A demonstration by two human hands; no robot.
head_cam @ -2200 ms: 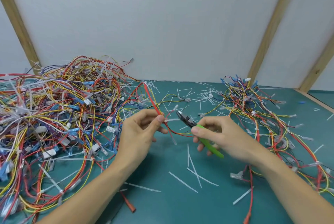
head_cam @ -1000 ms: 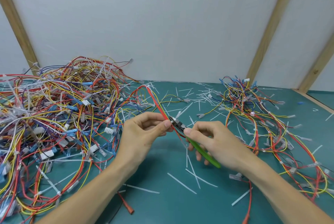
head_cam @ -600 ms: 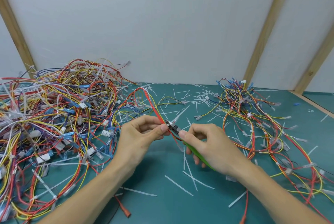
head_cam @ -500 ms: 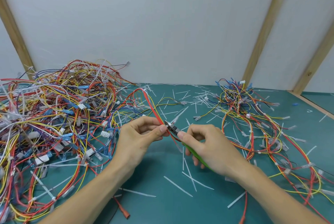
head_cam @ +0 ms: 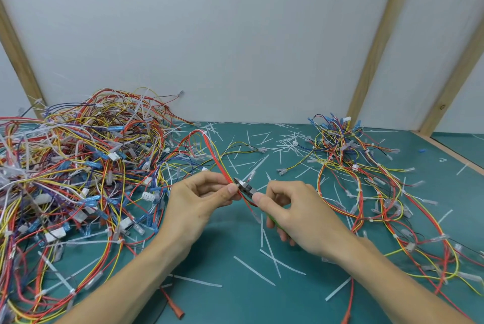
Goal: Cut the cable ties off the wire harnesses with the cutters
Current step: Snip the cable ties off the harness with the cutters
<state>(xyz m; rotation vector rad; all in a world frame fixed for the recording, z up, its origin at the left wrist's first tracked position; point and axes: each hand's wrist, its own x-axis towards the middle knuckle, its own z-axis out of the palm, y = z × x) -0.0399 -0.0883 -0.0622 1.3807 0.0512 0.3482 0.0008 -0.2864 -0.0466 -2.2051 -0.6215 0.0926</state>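
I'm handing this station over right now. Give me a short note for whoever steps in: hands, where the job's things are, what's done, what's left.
Left hand: pinches the red and yellow wire bundle between thumb and fingers.
Right hand: grips the green-handled cutters, whose nose sits at the bundle right beside the left thumb.
Whether the tie there is already cut cannot be told.
Done, by the look of it: many cut tie pieces lie scattered on the green mat; a smaller pile of harnesses lies to the right.
Left: the large tangled pile on the left, with white ties visible on it.
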